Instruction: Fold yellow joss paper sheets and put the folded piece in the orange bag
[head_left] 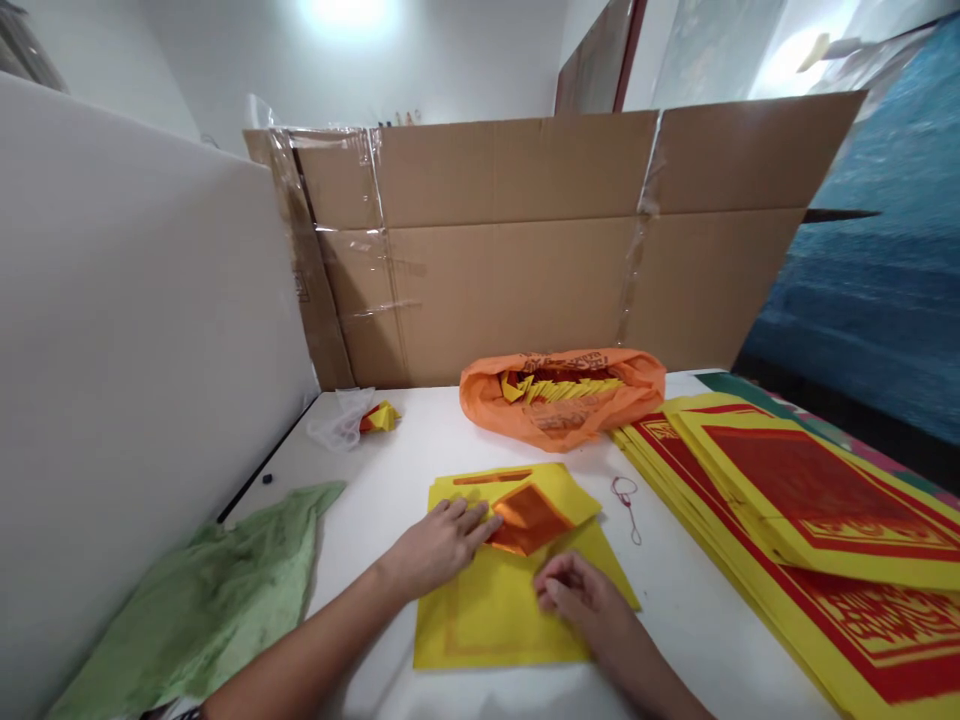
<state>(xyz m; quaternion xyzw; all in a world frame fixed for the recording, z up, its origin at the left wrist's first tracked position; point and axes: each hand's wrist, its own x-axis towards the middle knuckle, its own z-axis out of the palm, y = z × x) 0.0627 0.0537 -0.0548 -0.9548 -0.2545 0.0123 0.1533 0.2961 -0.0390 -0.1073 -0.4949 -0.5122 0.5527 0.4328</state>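
white table (pixel 697 610) | yellow sheet (pixel 495 610) | orange bag (pixel 562 395) | paper stack (pixel 810 510) | green cloth (pixel 210 590) | red string (pixel 626 505)

both forearms enter from the bottom edge bare to as far as the picture shows, with no sleeve, glove or wristwatch on them. the left hand (pixel 439 545) and the right hand (pixel 581 600) carry no rings or bands that can be made out. a small dark edge shows beside the left arm at the bottom border, too little to tell what it is.
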